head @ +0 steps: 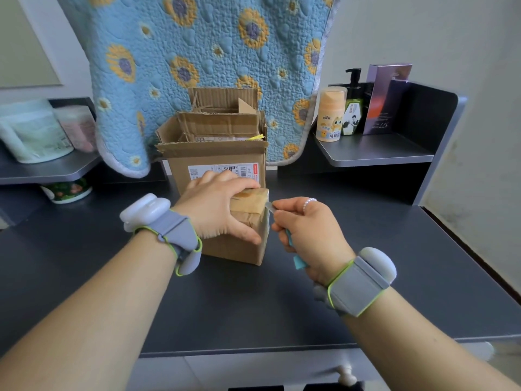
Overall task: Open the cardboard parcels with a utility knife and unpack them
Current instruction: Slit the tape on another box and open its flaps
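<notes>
A small taped cardboard parcel (239, 249) stands on the dark desk (282, 306). My left hand (217, 210) lies over its top, fingers curled over the far edge and thumb pressed on the front face. My right hand (304, 230) grips a teal utility knife (290, 241), whose blade tip (269, 206) touches the parcel's upper right edge at the tape. Behind it stands a bigger cardboard box (220, 165) with open flaps and a shipping label, with more cardboard stacked inside it.
A blue flowered quilt (211, 52) hangs behind the boxes. The right shelf (375, 153) holds a cream bottle, a dark pump bottle and a purple box. Soft packs lie on the left shelf (42, 170), a printed cup (67, 190) beneath it. A drawer knob (345, 375) sits below the desk edge.
</notes>
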`<state>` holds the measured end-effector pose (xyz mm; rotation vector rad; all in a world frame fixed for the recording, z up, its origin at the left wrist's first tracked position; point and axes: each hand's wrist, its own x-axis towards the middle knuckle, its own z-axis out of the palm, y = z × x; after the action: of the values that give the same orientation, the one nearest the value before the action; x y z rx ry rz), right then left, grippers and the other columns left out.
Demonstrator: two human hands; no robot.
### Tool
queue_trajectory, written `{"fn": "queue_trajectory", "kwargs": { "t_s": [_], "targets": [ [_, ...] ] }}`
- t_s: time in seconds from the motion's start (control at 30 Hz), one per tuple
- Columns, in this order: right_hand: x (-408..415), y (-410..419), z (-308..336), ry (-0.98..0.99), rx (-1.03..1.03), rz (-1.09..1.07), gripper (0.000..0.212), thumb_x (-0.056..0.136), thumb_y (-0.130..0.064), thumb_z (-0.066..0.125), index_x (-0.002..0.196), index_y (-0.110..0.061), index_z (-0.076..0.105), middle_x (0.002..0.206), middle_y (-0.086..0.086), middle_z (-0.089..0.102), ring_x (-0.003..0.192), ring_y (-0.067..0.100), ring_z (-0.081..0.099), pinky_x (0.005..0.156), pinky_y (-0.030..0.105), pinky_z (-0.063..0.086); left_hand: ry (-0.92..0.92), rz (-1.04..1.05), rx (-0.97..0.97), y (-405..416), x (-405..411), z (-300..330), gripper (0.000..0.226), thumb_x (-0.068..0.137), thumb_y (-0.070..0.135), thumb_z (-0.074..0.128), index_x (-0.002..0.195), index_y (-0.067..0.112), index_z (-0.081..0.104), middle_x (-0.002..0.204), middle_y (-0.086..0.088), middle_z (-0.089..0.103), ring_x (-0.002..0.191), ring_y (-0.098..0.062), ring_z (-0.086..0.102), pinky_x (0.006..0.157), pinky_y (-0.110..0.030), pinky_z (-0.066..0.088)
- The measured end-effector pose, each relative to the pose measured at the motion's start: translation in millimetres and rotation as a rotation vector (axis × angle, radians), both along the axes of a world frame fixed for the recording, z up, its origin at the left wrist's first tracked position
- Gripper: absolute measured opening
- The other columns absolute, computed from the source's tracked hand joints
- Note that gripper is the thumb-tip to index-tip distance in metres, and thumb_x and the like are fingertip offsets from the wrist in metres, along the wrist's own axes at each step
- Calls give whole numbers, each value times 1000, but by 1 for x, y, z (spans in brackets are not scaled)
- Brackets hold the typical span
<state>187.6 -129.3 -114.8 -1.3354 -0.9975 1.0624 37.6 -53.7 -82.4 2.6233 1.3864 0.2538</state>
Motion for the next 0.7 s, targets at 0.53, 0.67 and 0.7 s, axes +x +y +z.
{"fn": "queue_trajectory", "kwargs": {
  "t_s": [0.53, 0.67, 0.7],
  "targets": [
    [-9, -8, 2, 230, -26, -22, 17, 88, 3, 47, 90, -9, 59, 57, 5, 54, 33, 6, 39, 33, 14, 31, -3, 7, 7, -3, 0, 0, 90, 38, 78, 59, 121, 52, 37, 125, 13, 40, 121, -17, 32, 99, -38, 23],
    [-8, -13, 2, 251, -18, -19, 18, 87, 6, 47, 90, -7, 58, 56, 6, 53, 32, 7, 38, 33, 14, 30, -7, 9, 11, -4, 0, 0, 90, 37, 78, 60, 121, 54, 37, 126, 13, 40, 121, -17, 32, 97, -36, 23],
    [-8, -15, 2, 251, -18, -10, 18, 86, 6, 47, 89, -7, 59, 55, 6, 53, 31, 6, 38, 32, 14, 29, -5, 11, 13, -3, 1, 0, 90, 38, 78, 62, 121, 53, 37, 126, 13, 40, 121, -17, 32, 97, -36, 22]
  ]
}}
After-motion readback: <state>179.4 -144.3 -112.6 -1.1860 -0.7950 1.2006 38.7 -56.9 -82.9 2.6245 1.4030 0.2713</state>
